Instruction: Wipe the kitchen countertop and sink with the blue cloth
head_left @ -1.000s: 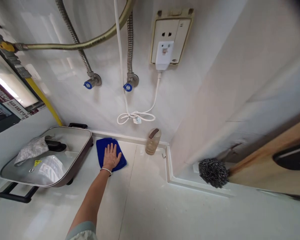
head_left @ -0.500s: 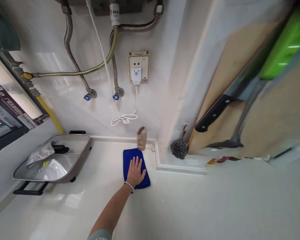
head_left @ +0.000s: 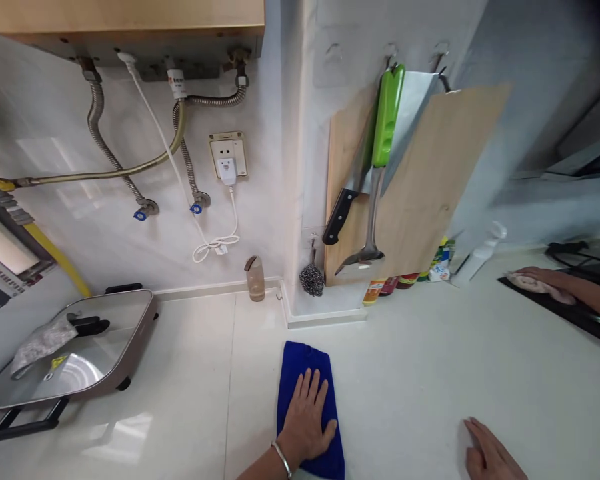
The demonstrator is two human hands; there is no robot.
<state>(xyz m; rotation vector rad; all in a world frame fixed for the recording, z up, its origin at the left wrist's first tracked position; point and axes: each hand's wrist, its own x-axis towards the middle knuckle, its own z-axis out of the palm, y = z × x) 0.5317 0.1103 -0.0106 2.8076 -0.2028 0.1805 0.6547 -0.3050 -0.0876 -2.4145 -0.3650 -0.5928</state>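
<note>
likely wiping the countertop (head_left: pixel 405 400)
left hand (head_left: pixel 307 427), fingers slightly spread, on blue cloth (head_left: pixel 303 357) off the back edge; right hand (head_left: pixel 493 450), fingers together; next move probably needs even pressure.

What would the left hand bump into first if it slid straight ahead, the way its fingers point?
Probably the low white ledge at the wall's foot, just past the blue cloth under the left hand; the exact gap is hard to judge.
</note>
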